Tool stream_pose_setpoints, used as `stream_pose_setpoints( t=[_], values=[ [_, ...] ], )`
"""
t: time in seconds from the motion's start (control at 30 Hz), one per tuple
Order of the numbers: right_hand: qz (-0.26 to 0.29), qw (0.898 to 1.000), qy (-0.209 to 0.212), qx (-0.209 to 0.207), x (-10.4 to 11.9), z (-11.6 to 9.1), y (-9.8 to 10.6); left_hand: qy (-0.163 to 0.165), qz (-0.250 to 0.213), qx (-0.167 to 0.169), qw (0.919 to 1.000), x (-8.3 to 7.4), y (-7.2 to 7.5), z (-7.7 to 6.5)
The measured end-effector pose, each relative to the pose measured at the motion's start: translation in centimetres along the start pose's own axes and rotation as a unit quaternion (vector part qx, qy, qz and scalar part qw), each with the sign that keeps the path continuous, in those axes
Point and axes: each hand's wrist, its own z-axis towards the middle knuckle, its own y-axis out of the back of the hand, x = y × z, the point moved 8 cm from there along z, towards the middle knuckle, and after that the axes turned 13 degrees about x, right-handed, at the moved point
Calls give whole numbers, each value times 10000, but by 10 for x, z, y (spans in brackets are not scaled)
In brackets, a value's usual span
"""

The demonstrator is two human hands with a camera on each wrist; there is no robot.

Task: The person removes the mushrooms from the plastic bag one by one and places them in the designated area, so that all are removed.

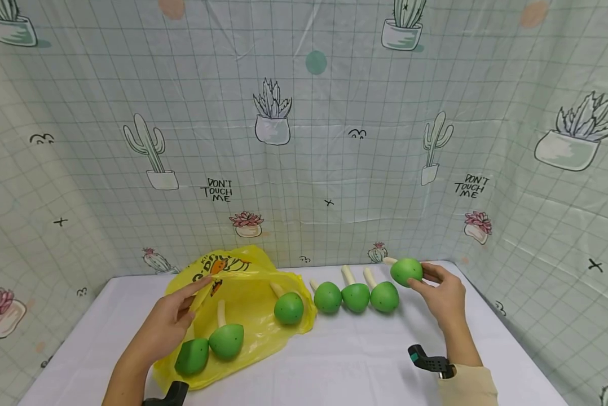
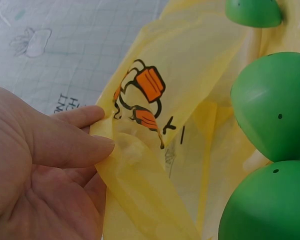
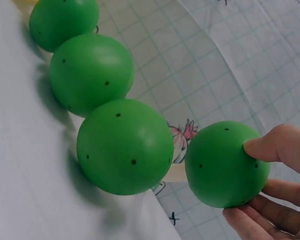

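Note:
My left hand [image 1: 169, 327] pinches the edge of a yellow plastic bag [image 1: 253, 338] between thumb and fingers, lifting its mouth. The left wrist view shows the thumb over the thin film [image 2: 145, 185], beside a printed orange and black drawing. Three toy mushrooms with green caps and pale stems lie at the bag: one at the front left [image 1: 192, 357], another beside it [image 1: 227, 341], a third [image 1: 289, 308] near the right edge. My right hand [image 1: 443, 293] grips a green-capped mushroom [image 1: 406, 272] by its cap, raised at the right, with the stem pointing left.
Three more green mushrooms stand in a row right of the bag: a left one [image 1: 327, 298], a middle one [image 1: 356, 298] and a right one [image 1: 384, 297]. They lie on a white-covered table [image 1: 365, 361]. A cactus-print curtain [image 1: 314, 169] encloses the back and sides.

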Motion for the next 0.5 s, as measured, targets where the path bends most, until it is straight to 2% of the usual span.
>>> stream_pose_setpoints(
  t=[0.2,0.5],
  values=[
    [-107,9994,-315,125,-16,1,3,-16,11,-15,10000,0,0,0],
    [74,9971,-582,481,-32,2,-1,-89,19,-51,9999,-1,0,0]
  ],
)
